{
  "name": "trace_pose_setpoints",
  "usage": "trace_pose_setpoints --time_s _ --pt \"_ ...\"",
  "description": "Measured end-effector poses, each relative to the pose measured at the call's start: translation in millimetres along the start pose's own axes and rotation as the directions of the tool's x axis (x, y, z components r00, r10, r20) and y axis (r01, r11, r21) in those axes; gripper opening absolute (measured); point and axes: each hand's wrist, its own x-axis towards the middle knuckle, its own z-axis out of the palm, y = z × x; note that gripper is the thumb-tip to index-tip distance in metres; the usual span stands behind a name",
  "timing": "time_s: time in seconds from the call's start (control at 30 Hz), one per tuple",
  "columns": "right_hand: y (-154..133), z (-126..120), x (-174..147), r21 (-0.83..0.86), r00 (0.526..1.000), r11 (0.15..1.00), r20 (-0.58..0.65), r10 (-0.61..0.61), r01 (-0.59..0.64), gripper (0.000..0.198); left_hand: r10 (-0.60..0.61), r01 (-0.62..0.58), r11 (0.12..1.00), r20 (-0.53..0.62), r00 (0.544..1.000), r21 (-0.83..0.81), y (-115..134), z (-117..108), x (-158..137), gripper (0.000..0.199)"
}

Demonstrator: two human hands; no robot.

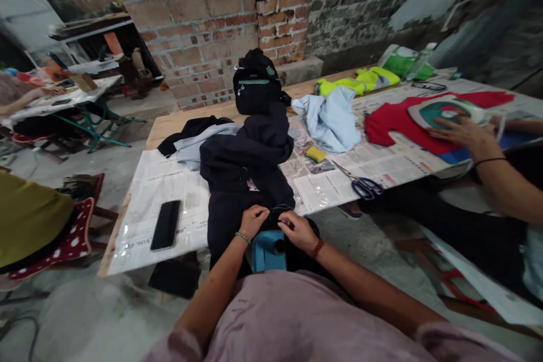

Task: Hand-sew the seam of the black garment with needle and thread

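Note:
A dark navy garment [246, 158] lies bunched on the table and hangs over its front edge toward my lap. My left hand [253, 222] is closed in a pinch at the garment's near edge. Just right of it, my right hand [299, 232] has thumb and forefinger brought together; whatever is between them is too small to make out. A thin pale thread [282, 207] seems to loop over the dark cloth between the hands. Below them, a blue object [269, 251] with a dark round part sits at my lap.
Scissors [360, 184], a yellow sponge [315, 154] and a phone [166, 225] lie on the newspaper-covered table [127, 237]. A light blue cloth [333, 119] and black backpack [258, 85] are farther back. At right, a co-worker's hand presses an iron [449, 112] on red cloth [386, 121].

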Motion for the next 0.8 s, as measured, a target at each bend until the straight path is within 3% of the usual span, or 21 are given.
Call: trace_pose_setpoints --time_s 0.13,0.27,0.47,0.53,0.67,0.73,0.8 --pt "-1 24 9 -0.004 0.993 0.994 -0.023 -0.112 0.112 0.019 0.015 -0.015 1.000 -0.006 1.000 0.005 2 0 0 0.013" --pt "3 31 19 0.010 0.983 0.984 -0.050 -0.179 0.180 0.016 0.010 -0.010 1.000 -0.013 1.000 0.020 2 0 0 0.013" --pt "6 30 24 0.090 0.990 0.990 -0.079 0.116 -0.109 0.017 0.024 -0.024 1.000 0.001 1.000 0.006 1 0 -1 0.011" --pt "5 29 27 0.065 0.995 0.997 -0.084 0.052 -0.047 0.017 0.019 -0.019 1.000 -0.004 1.000 0.006 1 0 -1 0.010" --pt "4 26 31 0.000 0.979 0.981 -0.072 -0.192 0.193 0.020 0.009 -0.008 1.000 -0.018 1.000 0.014 -1 0 0 0.013" --pt "6 26 30 0.004 0.977 0.979 -0.060 -0.204 0.204 0.021 0.010 -0.010 1.000 -0.016 1.000 0.013 -1 0 0 0.013" --pt "7 27 30 0.037 0.993 0.994 -0.056 -0.105 0.107 0.021 0.015 -0.015 1.000 -0.013 1.000 0.008 -1 0 -1 0.014"
